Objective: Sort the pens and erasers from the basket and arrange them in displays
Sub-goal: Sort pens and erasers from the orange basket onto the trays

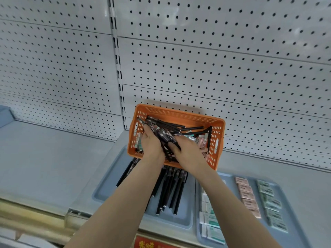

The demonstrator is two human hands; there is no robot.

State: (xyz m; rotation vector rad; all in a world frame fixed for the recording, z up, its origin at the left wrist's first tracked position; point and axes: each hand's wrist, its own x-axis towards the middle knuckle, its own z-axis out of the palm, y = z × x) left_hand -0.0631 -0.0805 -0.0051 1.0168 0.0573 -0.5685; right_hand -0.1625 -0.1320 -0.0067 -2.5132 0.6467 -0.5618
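- On the grey shelf, a blue tray is taking the sorted pens, which are lying side by side with their tips toward the shelf edge, apparently so that they show as one neat row.
- The left hand is reaching into the orange basket, its fingers curling round a bundle of black pens.
- The basket is sitting against the pegboard, just behind both trays, keeping each display within easy reach.
- The right hand is closing on the same bundle, pens showing between its fingers; loose erasers are lying beside it.
- A second tray is holding pink erasers and green erasers in colour columns.
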